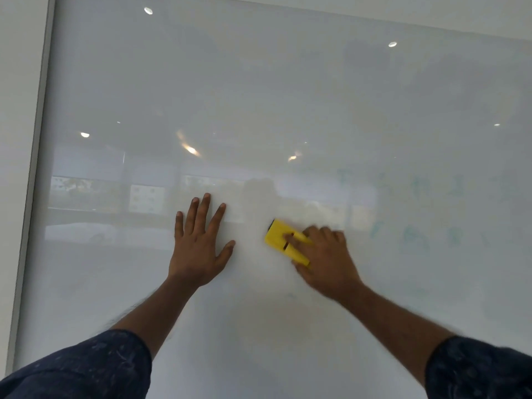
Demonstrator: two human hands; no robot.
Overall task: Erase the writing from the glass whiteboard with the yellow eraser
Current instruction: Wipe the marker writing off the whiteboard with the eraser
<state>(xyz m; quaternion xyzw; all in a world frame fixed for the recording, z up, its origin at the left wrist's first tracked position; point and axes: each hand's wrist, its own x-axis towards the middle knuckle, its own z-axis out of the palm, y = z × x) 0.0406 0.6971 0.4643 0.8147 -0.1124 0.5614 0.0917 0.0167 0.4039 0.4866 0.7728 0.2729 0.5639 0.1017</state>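
I see the yellow eraser (pixel 283 240) pressed flat on the glass whiteboard (pixel 259 96), low and a little right of centre, tucked under the fingers of the right hand (pixel 325 260). That hand lies over the eraser's lower-right half, one fingertip reaching across its top face and the rest curled on its far edge — gripping it, with the upper-left half sticking out bare. The eraser's long axis runs diagonally, from upper left down to lower right, and its free end points up-left toward the left hand (pixel 198 240).

My left hand is open, fingers spread and palm flat on the glass, near the eraser but apart from it. To the right of the right hand I can make out faint greenish writing (pixel 417 208) in two rows — too pale and blurred to read. Dark patterned sleeves (pixel 86 367) cover both forearms at the bottom edge.
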